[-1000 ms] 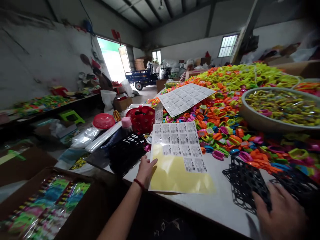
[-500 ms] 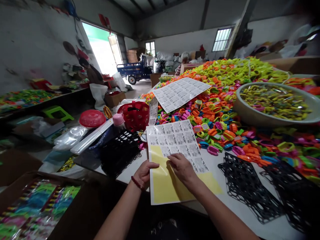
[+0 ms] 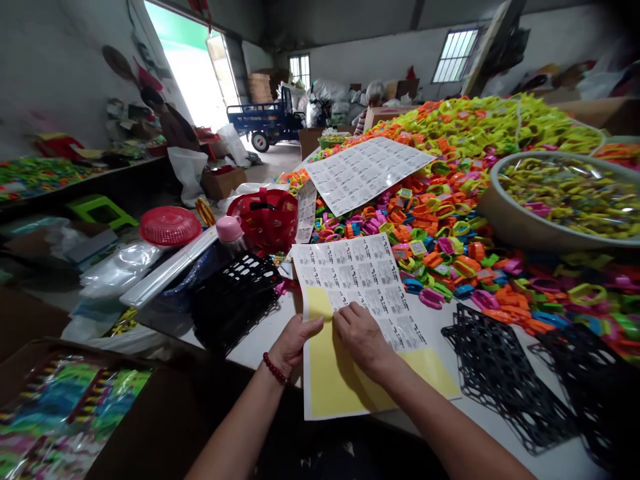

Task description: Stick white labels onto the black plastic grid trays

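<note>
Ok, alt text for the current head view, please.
A person's left hand holds the left edge of a sticker sheet, partly bare yellow backing, while the right hand touches it beside the stickers. Beyond lies a heap of colorful plastic pieces; black mesh sheets lie on the white table.

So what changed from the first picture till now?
The right hand moved left, away from the black plastic lattice, onto the rectangular yellow-and-white paper label sheet. The left hand still holds the sheet's left edge. The heap of small, bright, multicoloured plastic pieces stayed put.
</note>
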Motion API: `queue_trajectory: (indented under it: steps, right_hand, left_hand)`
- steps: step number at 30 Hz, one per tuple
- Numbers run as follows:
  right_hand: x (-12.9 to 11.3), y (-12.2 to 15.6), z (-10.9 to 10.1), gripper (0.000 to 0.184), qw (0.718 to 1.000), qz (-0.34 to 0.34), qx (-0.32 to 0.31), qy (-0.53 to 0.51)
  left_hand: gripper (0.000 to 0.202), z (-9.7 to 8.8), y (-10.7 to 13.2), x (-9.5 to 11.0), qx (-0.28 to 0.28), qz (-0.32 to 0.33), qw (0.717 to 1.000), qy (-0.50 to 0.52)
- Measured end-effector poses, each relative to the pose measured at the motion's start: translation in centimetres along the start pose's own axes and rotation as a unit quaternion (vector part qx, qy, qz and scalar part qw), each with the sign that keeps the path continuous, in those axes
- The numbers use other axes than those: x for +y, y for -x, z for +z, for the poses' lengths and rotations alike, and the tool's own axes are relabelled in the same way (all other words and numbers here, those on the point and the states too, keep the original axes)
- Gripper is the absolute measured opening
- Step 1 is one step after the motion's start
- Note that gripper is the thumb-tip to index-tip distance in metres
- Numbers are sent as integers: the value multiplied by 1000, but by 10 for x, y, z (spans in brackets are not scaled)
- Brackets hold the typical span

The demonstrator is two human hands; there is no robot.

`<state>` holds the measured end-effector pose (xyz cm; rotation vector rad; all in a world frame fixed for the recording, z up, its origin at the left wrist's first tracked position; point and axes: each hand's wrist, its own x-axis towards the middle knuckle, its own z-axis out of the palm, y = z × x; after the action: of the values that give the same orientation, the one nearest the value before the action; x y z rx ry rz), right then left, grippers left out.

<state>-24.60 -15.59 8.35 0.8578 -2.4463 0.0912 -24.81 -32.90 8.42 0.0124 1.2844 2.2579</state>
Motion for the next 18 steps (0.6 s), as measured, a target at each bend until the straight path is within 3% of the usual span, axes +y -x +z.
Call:
queue_trajectory:
  steps: [6, 12, 18]
  right_hand:
    - [4, 0, 9, 25, 997, 32, 37, -68]
    - [14, 4, 12, 20, 950, 139, 64, -271]
    - [14, 7, 9, 14, 951, 116, 60, -280]
  left_hand:
    - [44, -1, -4, 2, 65, 0, 996, -55]
    - [46, -2, -2, 4, 60, -9, 997, -52]
    - [53, 1, -4, 2, 26, 12, 999, 21]
